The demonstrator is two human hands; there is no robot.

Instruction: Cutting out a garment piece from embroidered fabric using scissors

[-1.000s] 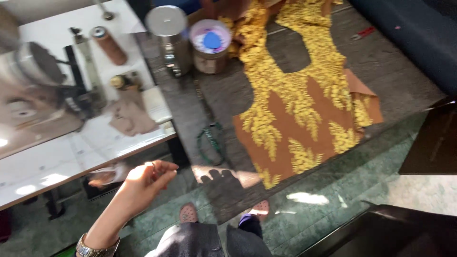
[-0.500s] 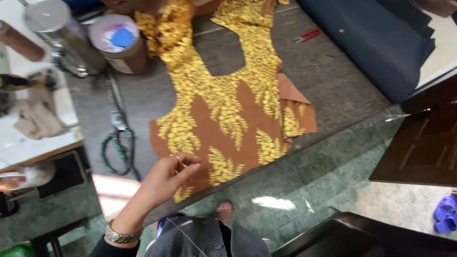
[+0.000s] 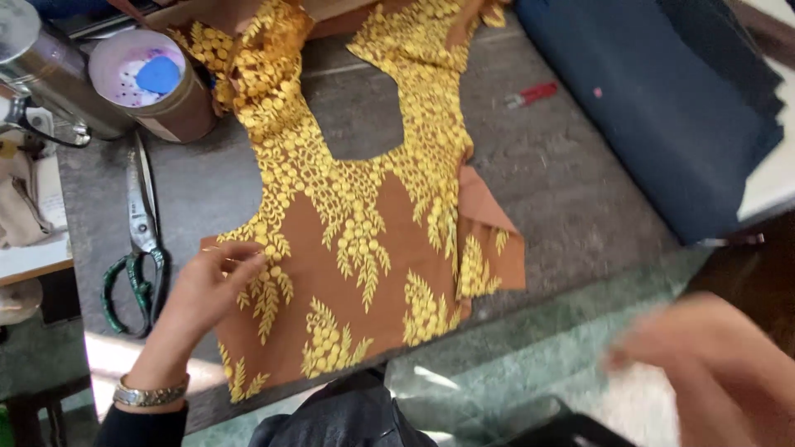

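Note:
A brown cut fabric piece with yellow embroidery [image 3: 364, 223] lies flat on the grey table [image 3: 571, 182], its neckline cut-out toward the far side. My left hand [image 3: 211, 285] rests at the piece's left edge, fingertips pinched on the cloth near a corner. A metal watch band circles that wrist. My right hand [image 3: 720, 364] comes in blurred at the lower right, off the table, holding nothing that I can make out.
Large scissors with dark green handles [image 3: 137, 240] lie left of the fabric. Behind them stand a round tub holding blue chalk [image 3: 153, 79] and a metal canister [image 3: 41, 74]. A small red tool [image 3: 530, 95] and folded navy cloth [image 3: 662, 108] lie at the right.
The view has swung right, from the sewing machine to the fabric. My left hand moved onto the fabric's left edge. My right hand has come into view at the lower right.

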